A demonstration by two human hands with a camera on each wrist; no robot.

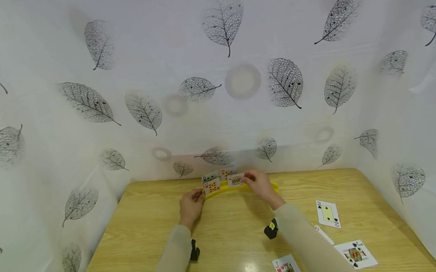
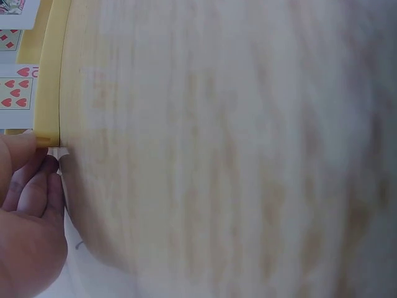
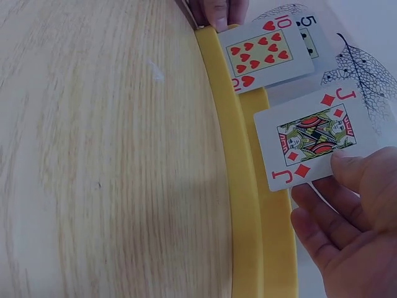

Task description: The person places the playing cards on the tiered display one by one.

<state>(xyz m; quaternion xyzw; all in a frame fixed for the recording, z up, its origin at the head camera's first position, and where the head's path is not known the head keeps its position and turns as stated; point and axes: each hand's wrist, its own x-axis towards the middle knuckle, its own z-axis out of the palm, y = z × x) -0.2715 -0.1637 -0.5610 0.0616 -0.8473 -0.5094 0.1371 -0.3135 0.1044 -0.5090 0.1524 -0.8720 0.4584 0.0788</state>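
Note:
A curved yellow card holder point(image 3: 242, 174) stands near the table's far edge. My left hand point(image 1: 191, 206) pinches its left end between thumb and fingers. Close by, a ten of hearts point(image 3: 263, 56) stands in the front slot, with a black five point(image 3: 310, 37) partly hidden behind it. Another card with red diamonds point(image 1: 227, 173) stands in the back slot toward the middle. My right hand point(image 1: 258, 185) pinches a jack of diamonds point(image 3: 316, 139) by its right side, thumb on its face. The jack's lower edge overlaps the holder in the right wrist view.
On the table's right lie a two of spades point(image 1: 327, 214), a black-suited face card point(image 1: 356, 254) and a card point(image 1: 323, 234) partly under my right sleeve. A jack of hearts point(image 1: 287, 267) lies nearer. A leaf-print curtain point(image 1: 217, 124) hangs behind the table.

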